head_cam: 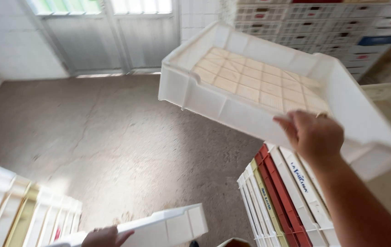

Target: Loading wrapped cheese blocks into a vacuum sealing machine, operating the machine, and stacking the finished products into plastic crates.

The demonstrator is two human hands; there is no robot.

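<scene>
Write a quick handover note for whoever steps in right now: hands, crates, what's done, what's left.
Right hand: grips the near wall of a white shallow plastic crate, held tilted in the air.
Left hand: holds the edge of a second white plastic crate, low in view.
Done: both crates lifted.
Left: neither is set down. Stacks of upright crates stand below the right hand, more at lower left, over concrete floor.

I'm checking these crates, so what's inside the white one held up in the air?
Nothing shows inside the raised white crate: only its bare beige gridded floor. The right hand grips its near wall, which hides a strip of the floor behind it.
</scene>
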